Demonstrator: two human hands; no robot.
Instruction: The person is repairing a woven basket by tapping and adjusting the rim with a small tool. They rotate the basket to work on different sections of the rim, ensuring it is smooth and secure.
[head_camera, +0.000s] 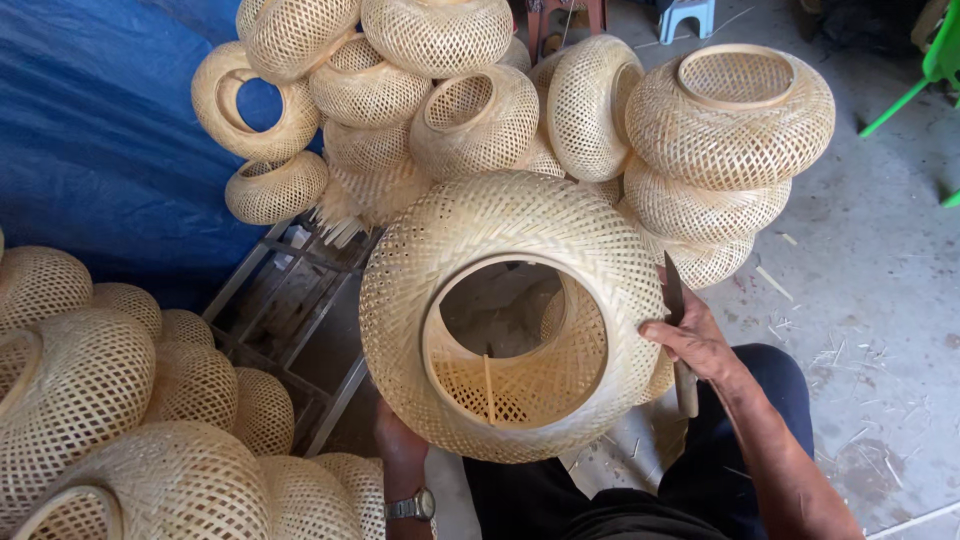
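Head view shows your right hand (693, 340) clamped on a knife (680, 335) against the right flank of the woven basket (510, 235), while your left hand (398, 430), probably gripping, supports it below.

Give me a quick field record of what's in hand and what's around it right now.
held item: large round woven bamboo shade, ring opening facing the camera
left hand: left hand under the shade, mostly hidden, wristwatch on the wrist
right hand: right hand on the shade's right side, holding a knife
behind: stack of finished shades
left side: more shades in front of a blue tarp
floor: concrete floor with bamboo shavings
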